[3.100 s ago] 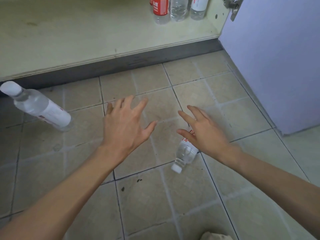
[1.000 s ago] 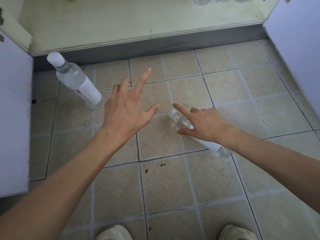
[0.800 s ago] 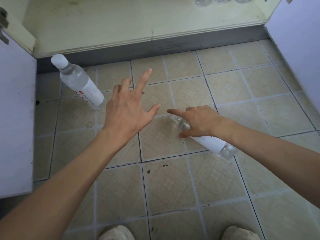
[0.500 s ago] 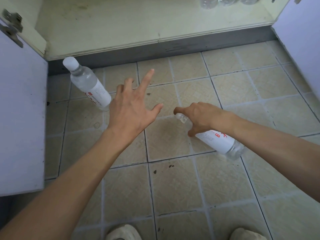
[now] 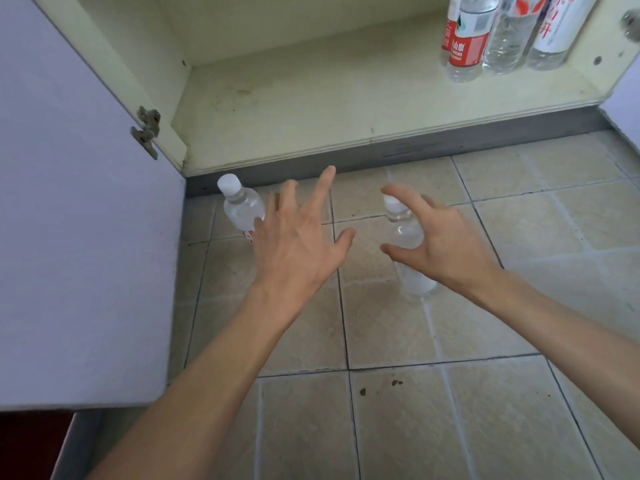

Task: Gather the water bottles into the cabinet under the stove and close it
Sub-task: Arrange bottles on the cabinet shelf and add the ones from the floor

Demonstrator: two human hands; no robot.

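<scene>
The near bottle (image 5: pixel 403 233) stands on the floor tiles (image 5: pixel 398 427), and a clumsy grab could tip it and send it rolling. The right hand (image 5: pixel 440 244) cups round it, though I cannot tell whether it grips. The left hand (image 5: pixel 298 244), open and splayed, hovers beside the left bottle (image 5: pixel 240 211) and might knock it. More bottles (image 5: pixel 465 39) stand far right in the open cabinet (image 5: pixel 311 98).

Single head view, looking forward and down, close over floor (image 5: pixel 398 410); open cabinet (image 5: pixel 311 98) across frame top.
</scene>
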